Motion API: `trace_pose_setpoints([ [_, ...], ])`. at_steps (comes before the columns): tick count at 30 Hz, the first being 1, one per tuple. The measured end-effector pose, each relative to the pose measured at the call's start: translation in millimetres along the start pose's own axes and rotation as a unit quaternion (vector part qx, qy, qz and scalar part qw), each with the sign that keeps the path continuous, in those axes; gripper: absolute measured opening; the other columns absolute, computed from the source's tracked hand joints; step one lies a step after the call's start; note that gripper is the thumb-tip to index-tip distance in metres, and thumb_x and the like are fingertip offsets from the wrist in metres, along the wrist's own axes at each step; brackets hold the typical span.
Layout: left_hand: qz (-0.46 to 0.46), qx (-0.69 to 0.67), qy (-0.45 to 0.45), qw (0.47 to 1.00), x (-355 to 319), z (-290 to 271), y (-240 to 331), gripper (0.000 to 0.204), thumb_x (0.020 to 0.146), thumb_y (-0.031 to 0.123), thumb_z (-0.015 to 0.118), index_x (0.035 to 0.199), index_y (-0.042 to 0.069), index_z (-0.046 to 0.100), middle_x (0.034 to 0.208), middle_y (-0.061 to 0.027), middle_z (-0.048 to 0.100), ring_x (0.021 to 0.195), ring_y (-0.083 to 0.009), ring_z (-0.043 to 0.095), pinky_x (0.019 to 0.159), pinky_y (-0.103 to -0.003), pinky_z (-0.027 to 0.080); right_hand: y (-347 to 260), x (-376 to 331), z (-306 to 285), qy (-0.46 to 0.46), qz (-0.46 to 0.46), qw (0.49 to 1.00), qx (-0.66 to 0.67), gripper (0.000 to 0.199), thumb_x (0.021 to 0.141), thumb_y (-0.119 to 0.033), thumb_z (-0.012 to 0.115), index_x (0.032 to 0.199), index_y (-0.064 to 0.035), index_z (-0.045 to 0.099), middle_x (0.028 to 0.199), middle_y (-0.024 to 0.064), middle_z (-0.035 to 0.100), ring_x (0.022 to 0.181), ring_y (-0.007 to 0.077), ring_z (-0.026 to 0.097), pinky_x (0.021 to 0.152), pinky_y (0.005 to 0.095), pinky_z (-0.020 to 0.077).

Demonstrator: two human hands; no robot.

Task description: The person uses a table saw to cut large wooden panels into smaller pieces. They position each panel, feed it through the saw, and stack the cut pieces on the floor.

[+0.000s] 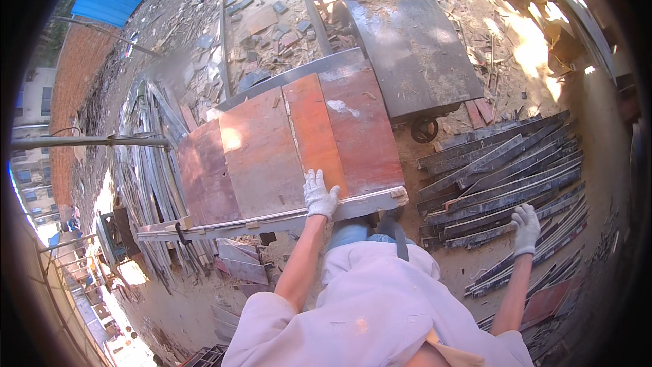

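My left hand (319, 197), in a white knit glove, lies with its fingers stretched out at the near edge of a low worktable. Under it is an orange board (316, 129), one of several reddish-brown panels side by side on the top. A whitish wooden strip (292, 219) runs along that near edge, just below my palm. Off to the right, my right hand (526, 228), gloved too, hangs in the air with its fingers slightly bent and apart, holding nothing that I can see. Nearest to it is a pile of dark, narrow planks (489, 197).
A grey-topped cart (407, 34) with a wheel (424, 129) stands beyond the table. Long thin strips (153, 156) lean at the left. Wood scraps (272, 27) litter the far ground, and more narrow strips (523, 258) lie at the near right.
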State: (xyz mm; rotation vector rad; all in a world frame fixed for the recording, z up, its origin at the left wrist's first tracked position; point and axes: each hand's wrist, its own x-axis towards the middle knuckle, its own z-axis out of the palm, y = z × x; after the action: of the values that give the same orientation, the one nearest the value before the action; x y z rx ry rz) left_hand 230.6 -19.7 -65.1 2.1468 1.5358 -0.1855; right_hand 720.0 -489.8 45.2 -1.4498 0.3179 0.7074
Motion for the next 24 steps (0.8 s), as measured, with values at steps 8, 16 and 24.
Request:
trace_pose_setpoints([
  [8,-0.042,0.015,-0.001,0.999,9.5,-9.4,21.0,0.092,0.090,0.047,0.076,0.160,0.001,0.039,0.170,-0.0245,0.030,0.156,-0.0387,0.030,0.128,-0.048,0.026,172.0,13.1,321.2,-0.146,-0.080,0.813,-0.557,0.078,0.092,-0.045,0.079,0.149,0.0021,0.053,0.131,0.0235,0.070,0.119,0.0340,0.068,0.101,0.0419,0.0538],
  [16,-0.054,-0.009,-0.005,0.999,12.8,-22.7,16.1,0.084,0.090,0.047,0.076,0.157,0.006,0.047,0.166,-0.0221,0.039,0.151,-0.0384,0.039,0.124,-0.049,0.033,198.9,1.3,409.8,-0.117,-0.071,0.774,-0.618,0.085,0.087,-0.047,0.080,0.150,0.0023,0.051,0.143,0.0291,0.062,0.133,0.0424,0.060,0.111,0.0484,0.0489],
  [24,0.021,-0.086,0.074,0.993,99.8,-57.5,-41.7,0.072,0.095,0.037,0.071,0.155,0.006,0.048,0.166,-0.0187,0.040,0.152,-0.0358,0.038,0.123,-0.051,0.034,191.0,13.3,400.2,-0.159,-0.046,0.810,-0.563,0.061,0.089,-0.036,0.081,0.136,-0.0003,0.065,0.123,0.0232,0.075,0.112,0.0353,0.073,0.097,0.0446,0.0563],
])
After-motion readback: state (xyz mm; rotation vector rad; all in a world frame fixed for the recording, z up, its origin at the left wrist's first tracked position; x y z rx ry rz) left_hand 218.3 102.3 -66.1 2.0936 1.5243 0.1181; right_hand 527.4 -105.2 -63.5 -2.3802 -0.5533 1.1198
